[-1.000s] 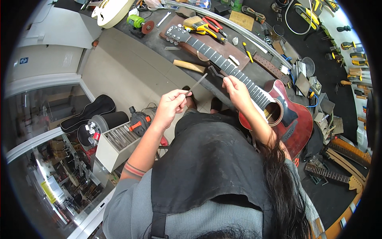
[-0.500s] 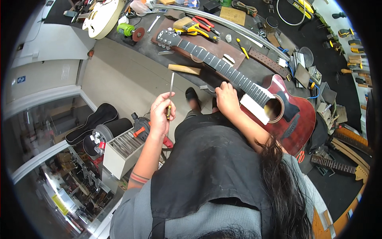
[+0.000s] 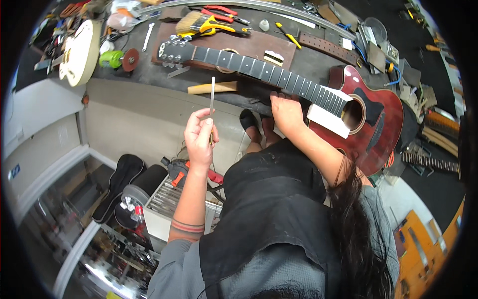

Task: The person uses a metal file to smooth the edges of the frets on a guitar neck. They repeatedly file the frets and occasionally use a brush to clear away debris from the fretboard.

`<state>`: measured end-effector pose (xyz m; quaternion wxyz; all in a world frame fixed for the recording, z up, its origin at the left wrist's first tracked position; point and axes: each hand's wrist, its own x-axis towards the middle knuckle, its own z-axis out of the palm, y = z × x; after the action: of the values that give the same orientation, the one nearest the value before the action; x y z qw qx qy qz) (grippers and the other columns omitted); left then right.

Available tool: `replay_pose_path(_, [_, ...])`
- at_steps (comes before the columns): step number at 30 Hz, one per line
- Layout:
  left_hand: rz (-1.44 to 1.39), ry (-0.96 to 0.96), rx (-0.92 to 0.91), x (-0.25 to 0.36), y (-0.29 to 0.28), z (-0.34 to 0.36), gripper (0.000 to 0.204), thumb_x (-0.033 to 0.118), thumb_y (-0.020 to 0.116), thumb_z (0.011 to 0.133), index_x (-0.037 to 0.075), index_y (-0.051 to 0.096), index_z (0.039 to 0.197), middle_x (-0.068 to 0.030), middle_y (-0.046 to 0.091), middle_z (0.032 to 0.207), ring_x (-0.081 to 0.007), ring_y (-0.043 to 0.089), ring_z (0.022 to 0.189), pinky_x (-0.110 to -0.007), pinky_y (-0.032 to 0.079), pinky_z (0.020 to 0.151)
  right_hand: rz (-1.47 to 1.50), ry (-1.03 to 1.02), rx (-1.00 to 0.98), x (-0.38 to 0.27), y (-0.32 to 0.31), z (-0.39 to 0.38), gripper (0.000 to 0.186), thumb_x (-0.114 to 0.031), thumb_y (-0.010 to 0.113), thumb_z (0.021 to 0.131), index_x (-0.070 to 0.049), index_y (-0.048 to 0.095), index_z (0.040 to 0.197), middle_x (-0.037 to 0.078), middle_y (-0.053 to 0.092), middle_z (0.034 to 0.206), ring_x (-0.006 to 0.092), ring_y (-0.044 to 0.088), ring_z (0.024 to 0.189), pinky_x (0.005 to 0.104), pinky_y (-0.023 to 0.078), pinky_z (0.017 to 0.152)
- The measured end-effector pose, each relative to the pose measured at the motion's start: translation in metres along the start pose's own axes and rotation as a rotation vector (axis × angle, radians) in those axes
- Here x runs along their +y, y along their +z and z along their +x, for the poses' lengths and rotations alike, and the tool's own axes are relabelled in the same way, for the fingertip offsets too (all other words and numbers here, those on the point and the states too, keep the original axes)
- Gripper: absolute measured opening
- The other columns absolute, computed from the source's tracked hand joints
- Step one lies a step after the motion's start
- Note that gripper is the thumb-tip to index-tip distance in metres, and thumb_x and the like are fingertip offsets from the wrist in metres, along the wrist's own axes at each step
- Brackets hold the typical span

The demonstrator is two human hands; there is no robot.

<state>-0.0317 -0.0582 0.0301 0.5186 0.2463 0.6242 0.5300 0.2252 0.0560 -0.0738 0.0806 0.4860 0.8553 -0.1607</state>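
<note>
My left hand (image 3: 200,137) is closed round the handle of a slim flat file (image 3: 213,89), its narrow metal blade pointing up and away from me. The fist hides most of the yellow and black handle. At the bench edge, just below the neck of a dark red acoustic guitar (image 3: 386,137), is my right hand (image 3: 288,113), fingers reaching into the neck's shadow and partly hidden there. They look stretched out, with nothing visible in them. White sheets (image 3: 328,121) lie on the guitar body beside the fretboard end. A tan wooden stick (image 3: 213,87) lies at the bench edge.
On the bench (image 3: 142,74) lie a brush (image 3: 191,24), red pliers (image 3: 219,16), a spanner (image 3: 148,37) and a green rotary tool (image 3: 112,59). A cream guitar body (image 3: 79,55) stands far left. Below left are a black case (image 3: 119,187) and a white box (image 3: 159,219).
The view has shifted, so the bench and guitar sit differently in it. My right hand has moved in under the guitar neck, its fingers straighter. My left hand still holds the file upright.
</note>
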Motion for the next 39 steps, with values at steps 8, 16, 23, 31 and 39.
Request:
replay_pose_path(8, [-0.113, 0.144, -0.149, -0.016, 0.043, 0.068, 0.037, 0.013, 0.067, 0.112, -0.002, 0.061, 0.146, -0.0013, 0.062, 0.072, -0.0061, 0.052, 0.059, -0.022, 0.036, 0.05, 0.192, -0.077, 0.239, -0.017, -0.021, -0.048, 0.037, -0.007, 0.076, 0.09, -0.007, 0.066, 0.126, 0.009, 0.066, 0.111, 0.0305, 0.067, 0.103, 0.0458, 0.047, 0.09])
replay_pose_path(16, [0.366, 0.546, -0.203, -0.044, 0.076, 0.079, 0.039, -0.005, 0.073, 0.105, -0.004, 0.069, 0.144, 0.0049, 0.055, 0.077, -0.0035, 0.048, 0.066, -0.022, 0.04, 0.062, 0.315, -0.181, 0.63, -0.007, -0.071, -0.024, 0.044, 0.006, 0.082, 0.075, -0.012, 0.076, 0.114, 0.005, 0.066, 0.116, 0.0315, 0.067, 0.11, 0.0486, 0.047, 0.097])
replay_pose_path(23, [0.527, 0.654, -0.199, -0.067, 0.094, 0.083, 0.04, -0.01, 0.078, 0.094, -0.005, 0.076, 0.133, -0.0178, 0.084, 0.108, -0.0252, 0.076, 0.07, -0.036, 0.059, 0.065, 0.295, -0.067, 0.567, 0.013, -0.068, 0.004, 0.042, -0.002, 0.085, 0.085, -0.014, 0.076, 0.123, 0.01, 0.066, 0.148, 0.0374, 0.059, 0.149, 0.0606, 0.036, 0.129])
replay_pose_path(31, [0.564, 0.639, -0.202, -0.073, 0.094, 0.069, 0.041, -0.013, 0.077, 0.093, -0.006, 0.076, 0.134, -0.0186, 0.083, 0.101, -0.0256, 0.076, 0.069, -0.036, 0.059, 0.065, 0.34, -0.08, 0.51, 0.021, -0.064, 0.007, 0.042, -0.003, 0.085, 0.088, -0.015, 0.076, 0.127, 0.013, 0.066, 0.155, 0.038, 0.061, 0.148, 0.0615, 0.041, 0.127])
replay_pose_path(39, [0.583, 0.689, -0.212, -0.079, 0.078, 0.05, 0.036, -0.017, 0.073, 0.098, -0.009, 0.076, 0.133, -0.0102, 0.077, 0.087, -0.0084, 0.062, 0.063, -0.025, 0.051, 0.062, 0.335, -0.092, 0.496, 0.022, -0.063, 0.007, 0.046, -0.003, 0.083, 0.086, -0.019, 0.078, 0.129, 0.013, 0.067, 0.154, 0.0382, 0.062, 0.147, 0.0608, 0.043, 0.125])
